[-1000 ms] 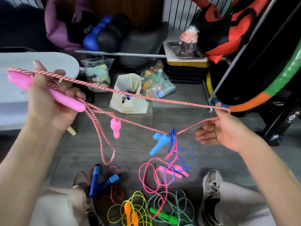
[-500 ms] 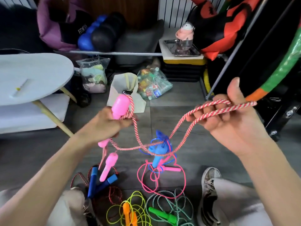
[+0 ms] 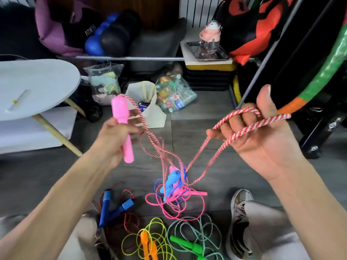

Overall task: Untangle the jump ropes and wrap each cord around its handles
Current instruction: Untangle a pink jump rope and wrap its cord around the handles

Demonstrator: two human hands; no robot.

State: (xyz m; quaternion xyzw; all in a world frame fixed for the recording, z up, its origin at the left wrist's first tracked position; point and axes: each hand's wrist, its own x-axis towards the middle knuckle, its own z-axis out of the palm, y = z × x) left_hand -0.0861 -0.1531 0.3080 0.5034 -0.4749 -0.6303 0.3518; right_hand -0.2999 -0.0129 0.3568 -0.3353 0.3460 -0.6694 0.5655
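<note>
Striped cord (image 3: 242, 132) looped through right grip (image 3: 257, 139)

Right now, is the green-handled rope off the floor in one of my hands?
No, the green-handled rope lies on the floor between your feet, while your hands hold only the pink handle and the red-and-white cord.

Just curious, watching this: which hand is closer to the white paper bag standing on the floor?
Left. The left hand, gripping the pink handle, appears just below and left of the white paper bag. The right hand, holding the striped cord, is far off to the bag's right.
</note>
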